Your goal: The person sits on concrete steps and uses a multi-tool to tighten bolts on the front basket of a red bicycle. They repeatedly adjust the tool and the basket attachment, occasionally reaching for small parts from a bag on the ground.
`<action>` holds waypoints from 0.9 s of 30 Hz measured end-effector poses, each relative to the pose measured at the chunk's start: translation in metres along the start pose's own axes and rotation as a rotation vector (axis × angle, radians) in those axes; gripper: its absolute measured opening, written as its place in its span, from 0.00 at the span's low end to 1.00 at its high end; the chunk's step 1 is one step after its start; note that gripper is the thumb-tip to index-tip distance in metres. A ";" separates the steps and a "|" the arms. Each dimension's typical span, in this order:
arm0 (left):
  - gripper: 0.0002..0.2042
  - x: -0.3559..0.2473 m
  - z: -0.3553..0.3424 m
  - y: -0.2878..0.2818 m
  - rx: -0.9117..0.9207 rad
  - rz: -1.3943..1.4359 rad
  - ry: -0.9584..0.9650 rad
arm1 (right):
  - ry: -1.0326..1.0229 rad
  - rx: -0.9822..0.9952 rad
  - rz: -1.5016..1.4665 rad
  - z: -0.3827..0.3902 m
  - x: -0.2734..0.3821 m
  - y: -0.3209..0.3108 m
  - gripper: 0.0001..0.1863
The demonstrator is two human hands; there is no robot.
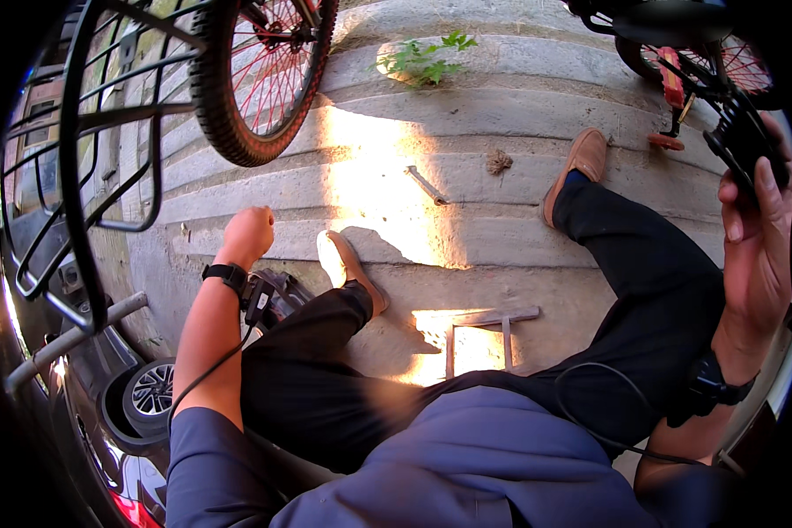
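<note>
My left hand (pixel 248 234) is closed in a fist over the paved ground, seen from its back. Its fingertips are hidden, so I cannot make out whether anything is inside. At the far right my right hand (pixel 764 233) is wrapped round a black bicycle part (pixel 737 134) with ring-like ridges. Beside that part, a red pedal (pixel 671 79) hangs on the bicycle at the upper right. A metal wrench (pixel 427 186) lies on the ground between my feet, apart from both hands. At the upper left stands a wheel (pixel 302 106) with red spokes and a knobbly black tyre.
A black wire basket (pixel 81 176) fills the left side, above a grey pipe (pixel 77 341) and a dark car (pixel 106 431). A small metal frame (pixel 508 341) stands before me. A green plant (pixel 427 63) and a brown clump (pixel 498 161) are on the stepped paving.
</note>
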State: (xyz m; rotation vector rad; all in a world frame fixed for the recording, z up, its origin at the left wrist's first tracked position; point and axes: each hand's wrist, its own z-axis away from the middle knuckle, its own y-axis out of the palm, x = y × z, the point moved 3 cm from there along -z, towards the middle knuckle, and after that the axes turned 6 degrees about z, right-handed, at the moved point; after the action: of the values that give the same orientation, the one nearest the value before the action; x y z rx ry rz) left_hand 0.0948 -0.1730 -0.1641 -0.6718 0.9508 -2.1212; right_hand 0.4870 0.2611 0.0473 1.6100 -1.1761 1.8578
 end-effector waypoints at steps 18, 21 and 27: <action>0.13 0.028 0.093 -0.062 -0.398 0.557 -0.051 | -0.052 0.199 -0.458 0.007 0.025 0.072 0.20; 0.12 0.016 0.102 -0.077 -0.440 0.951 0.028 | -0.009 0.193 -0.529 0.010 0.024 0.080 0.18; 0.09 -0.042 0.134 -0.136 -0.430 1.491 0.205 | 0.054 0.147 -0.625 0.018 0.032 0.088 0.18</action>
State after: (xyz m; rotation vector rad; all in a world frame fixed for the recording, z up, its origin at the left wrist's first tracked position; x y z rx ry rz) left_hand 0.1601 -0.1312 0.0161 0.1548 1.3864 -0.6577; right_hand 0.4228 0.1910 0.0490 1.7325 -0.4346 1.5783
